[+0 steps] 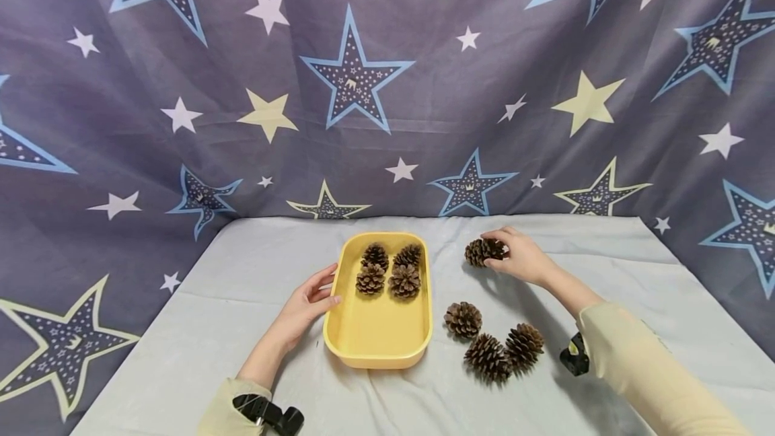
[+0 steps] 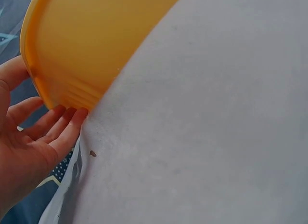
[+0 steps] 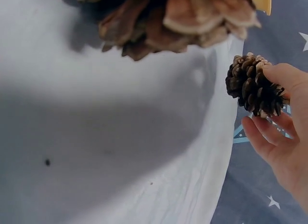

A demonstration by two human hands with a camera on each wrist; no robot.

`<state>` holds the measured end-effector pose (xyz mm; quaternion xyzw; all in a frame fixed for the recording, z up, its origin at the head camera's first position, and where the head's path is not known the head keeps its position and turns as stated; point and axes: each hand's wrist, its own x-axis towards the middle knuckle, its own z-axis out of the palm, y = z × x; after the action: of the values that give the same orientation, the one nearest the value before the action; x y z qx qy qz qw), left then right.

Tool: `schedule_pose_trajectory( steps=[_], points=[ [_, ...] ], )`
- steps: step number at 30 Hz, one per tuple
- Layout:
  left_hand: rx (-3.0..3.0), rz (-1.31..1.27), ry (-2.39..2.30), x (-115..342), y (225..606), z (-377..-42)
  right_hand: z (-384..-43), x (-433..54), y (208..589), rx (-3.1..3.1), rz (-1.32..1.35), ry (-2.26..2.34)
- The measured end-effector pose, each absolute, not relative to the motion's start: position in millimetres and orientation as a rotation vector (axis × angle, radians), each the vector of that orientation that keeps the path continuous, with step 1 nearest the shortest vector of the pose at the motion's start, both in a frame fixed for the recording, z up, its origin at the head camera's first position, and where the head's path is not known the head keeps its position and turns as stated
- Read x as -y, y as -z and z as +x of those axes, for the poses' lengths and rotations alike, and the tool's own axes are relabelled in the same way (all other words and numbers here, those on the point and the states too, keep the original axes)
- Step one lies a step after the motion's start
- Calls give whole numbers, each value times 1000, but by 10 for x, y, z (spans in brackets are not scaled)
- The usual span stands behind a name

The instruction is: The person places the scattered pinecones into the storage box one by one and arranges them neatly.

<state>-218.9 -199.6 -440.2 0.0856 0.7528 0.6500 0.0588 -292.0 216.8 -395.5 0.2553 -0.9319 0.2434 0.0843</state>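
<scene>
My right hand (image 1: 524, 258) holds a brown pine cone (image 1: 482, 252) by its right end, over the far right part of the table. In the right wrist view, the thumb lies on top of this pine cone (image 3: 252, 84) with fingers beneath it. My left hand (image 1: 305, 306) rests against the left side of a yellow rectangular tray (image 1: 378, 336), its fingers spread along the outer wall. The left wrist view has those fingertips touching the tray wall (image 2: 91, 55). Inside the tray, several pine cones (image 1: 404, 281) stand in two columns toward the far end.
Three loose pine cones lie right of the tray: one nearer it (image 1: 463, 321), another in front (image 1: 487, 358), and a third (image 1: 525, 346) beside that. A pale cloth (image 1: 200, 342) covers the table. Behind hangs a dark star-patterned curtain (image 1: 424, 113).
</scene>
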Motion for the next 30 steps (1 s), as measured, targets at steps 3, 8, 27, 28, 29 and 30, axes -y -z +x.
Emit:
schedule_pose_trajectory(
  steps=[3, 8, 27, 28, 29, 30],
  points=[
    [-2288, 257, -1964, 2008, 4405, -2191, -2918, -2148, 3925, 2772, 770, -722],
    [-2287, 233, -1969, 2026, 4406, -2196, -2918, -2102, 3879, 2776, 783, -695],
    [-2293, 240, -1959, 2003, 4404, -2187, -2861, -1884, 3692, 2670, 889, -665],
    [-2295, 242, -1957, 2002, 4406, -2189, -2856, -1869, 3676, 2665, 888, -666],
    [-2298, 244, -1956, 2002, 4411, -2193, -2851, -1853, 3660, 2658, 892, -670],
    [-2298, 248, -1956, 2003, 4416, -2197, -2847, -1837, 3647, 2651, 896, -671]
  ],
)
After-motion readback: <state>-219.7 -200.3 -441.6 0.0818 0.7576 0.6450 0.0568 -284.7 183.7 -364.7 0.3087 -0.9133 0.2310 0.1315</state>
